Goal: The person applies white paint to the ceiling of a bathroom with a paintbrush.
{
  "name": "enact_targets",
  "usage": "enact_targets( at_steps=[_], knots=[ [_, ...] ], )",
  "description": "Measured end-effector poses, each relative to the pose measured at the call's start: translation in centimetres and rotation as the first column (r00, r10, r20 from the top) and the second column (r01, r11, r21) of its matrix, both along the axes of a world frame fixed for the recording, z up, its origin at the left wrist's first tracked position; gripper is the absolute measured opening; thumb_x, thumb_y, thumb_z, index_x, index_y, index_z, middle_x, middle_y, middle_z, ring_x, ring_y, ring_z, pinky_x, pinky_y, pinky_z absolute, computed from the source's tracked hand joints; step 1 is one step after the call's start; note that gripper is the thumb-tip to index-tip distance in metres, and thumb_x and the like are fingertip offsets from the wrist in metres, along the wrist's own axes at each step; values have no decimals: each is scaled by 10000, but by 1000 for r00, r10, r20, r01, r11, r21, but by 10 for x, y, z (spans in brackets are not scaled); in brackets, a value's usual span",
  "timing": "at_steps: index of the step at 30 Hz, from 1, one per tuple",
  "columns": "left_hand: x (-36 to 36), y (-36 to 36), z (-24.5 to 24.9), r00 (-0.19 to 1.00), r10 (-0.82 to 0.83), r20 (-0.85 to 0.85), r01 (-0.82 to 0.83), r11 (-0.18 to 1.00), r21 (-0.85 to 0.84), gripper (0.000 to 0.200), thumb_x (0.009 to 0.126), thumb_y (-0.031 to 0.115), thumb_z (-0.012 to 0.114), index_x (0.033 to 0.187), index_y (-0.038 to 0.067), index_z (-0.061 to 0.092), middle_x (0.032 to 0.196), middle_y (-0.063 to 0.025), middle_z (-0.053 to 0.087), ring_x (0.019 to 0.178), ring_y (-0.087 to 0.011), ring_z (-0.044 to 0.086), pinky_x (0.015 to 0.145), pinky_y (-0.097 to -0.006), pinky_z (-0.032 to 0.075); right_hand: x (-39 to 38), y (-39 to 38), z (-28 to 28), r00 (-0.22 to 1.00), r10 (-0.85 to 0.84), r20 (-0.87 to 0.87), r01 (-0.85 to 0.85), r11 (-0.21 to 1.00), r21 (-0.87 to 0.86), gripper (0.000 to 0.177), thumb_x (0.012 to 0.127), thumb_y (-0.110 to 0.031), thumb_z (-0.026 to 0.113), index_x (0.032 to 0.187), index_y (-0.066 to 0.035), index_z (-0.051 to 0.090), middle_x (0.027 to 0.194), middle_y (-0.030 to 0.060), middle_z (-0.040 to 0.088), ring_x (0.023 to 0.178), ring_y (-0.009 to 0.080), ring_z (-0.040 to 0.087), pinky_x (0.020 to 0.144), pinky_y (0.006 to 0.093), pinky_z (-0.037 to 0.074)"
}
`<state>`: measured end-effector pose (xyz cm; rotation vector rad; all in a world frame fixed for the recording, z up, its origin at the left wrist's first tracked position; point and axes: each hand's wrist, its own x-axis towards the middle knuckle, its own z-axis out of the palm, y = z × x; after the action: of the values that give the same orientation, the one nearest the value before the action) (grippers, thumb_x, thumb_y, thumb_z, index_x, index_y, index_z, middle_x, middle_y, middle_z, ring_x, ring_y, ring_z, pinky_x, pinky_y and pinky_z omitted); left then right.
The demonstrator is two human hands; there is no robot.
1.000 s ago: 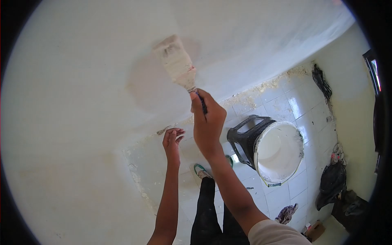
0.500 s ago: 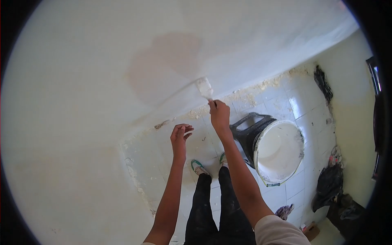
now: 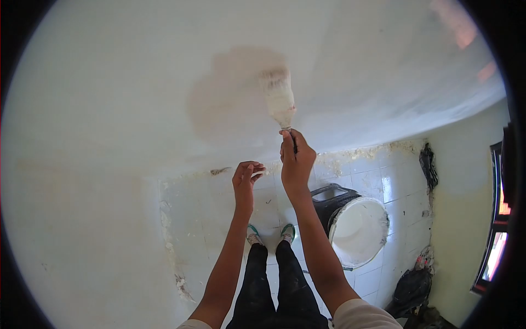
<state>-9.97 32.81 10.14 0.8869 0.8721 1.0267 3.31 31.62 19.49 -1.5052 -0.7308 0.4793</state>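
My right hand (image 3: pixel 297 159) is closed round the dark handle of a wide paintbrush (image 3: pixel 280 98) coated in whitish paint. The brush points upward, its bristles at the wall (image 3: pixel 137 98) by the edge of a darker, brownish damp-looking patch (image 3: pixel 224 93); whether they touch cannot be made out. My left hand (image 3: pixel 246 180) hangs in the air to the left, empty, with its fingers loosely curved and apart. Below and right of my right hand, a white-coated bucket (image 3: pixel 359 233) with whitish paint inside rests on or against a black plastic stool (image 3: pixel 323 207).
White floor tiles (image 3: pixel 219 219) meet the wall along a crumbling edge with flaked debris (image 3: pixel 350 160). A black plastic bag (image 3: pixel 411 288) lies at the lower right, another dark crumpled piece (image 3: pixel 428 164) in the far corner. A window (image 3: pixel 496 241) is on the right.
My right hand has raised the paintbrush and turned its bristles up higher on the wall. My view has tilted up, so the bucket sits lower. My left hand keeps its loose pose.
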Motion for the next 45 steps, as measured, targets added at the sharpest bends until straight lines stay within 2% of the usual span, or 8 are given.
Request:
enact_targets(
  at_steps=[6,10,13,21,26,31,39,45],
  knots=[
    [-20,-13,-54,995,-28,-94,19,996,-88,194,983,212,482,995,55,595,965,-67,649,947,-177,634,827,-305,478,-7,13,-145,998,59,-36,-65,975,-213,277,953,-215,550,890,40,638,544,86,517,468,164,464,481,308,387],
    [-28,-19,-50,995,6,-96,-15,995,-97,189,981,209,484,991,55,595,958,-66,647,948,-178,635,821,-303,479,-8,-11,-161,987,70,-148,-127,900,-418,310,953,-224,549,850,51,649,544,73,539,454,143,508,451,305,396],
    [-30,-19,-24,996,27,-86,-36,995,-97,188,980,208,484,985,56,595,953,-67,645,944,-175,631,821,-307,478,-8,-7,-99,968,64,-241,-160,900,-405,319,948,-226,557,835,58,650,540,60,540,432,123,500,419,289,390],
    [-13,3,85,999,23,46,-24,999,42,182,977,204,481,990,58,589,953,-70,637,945,-180,622,828,-331,475,-25,-3,159,933,85,-349,-69,996,60,254,948,-179,565,857,46,640,544,0,465,413,49,393,371,222,269],
    [-8,15,134,993,18,116,-35,989,146,198,982,221,491,980,51,593,938,-67,642,930,-184,633,822,-323,477,-23,-16,237,961,1,-278,68,969,238,237,953,-168,554,872,40,634,553,-7,463,447,42,381,401,215,281],
    [-4,7,99,995,18,98,-24,998,64,192,980,212,486,993,49,587,944,-72,639,935,-182,626,829,-327,475,3,23,124,990,10,-140,10,990,142,241,971,-180,519,881,18,623,548,-9,447,464,47,369,431,231,284],
    [-14,-22,5,999,2,-39,-7,990,-139,177,983,196,476,982,65,595,939,-58,650,933,-162,634,816,-305,479,-2,14,-81,959,-47,-278,26,997,-79,236,968,-192,522,891,7,623,534,2,444,474,55,393,442,248,314],
    [-13,-32,-43,995,-11,-99,-7,984,-179,178,979,200,483,980,64,597,942,-62,650,928,-169,634,814,-311,481,22,-23,-203,986,-32,-164,-51,875,-482,267,954,-217,533,892,14,649,538,30,490,474,86,480,451,269,368]
  ],
)
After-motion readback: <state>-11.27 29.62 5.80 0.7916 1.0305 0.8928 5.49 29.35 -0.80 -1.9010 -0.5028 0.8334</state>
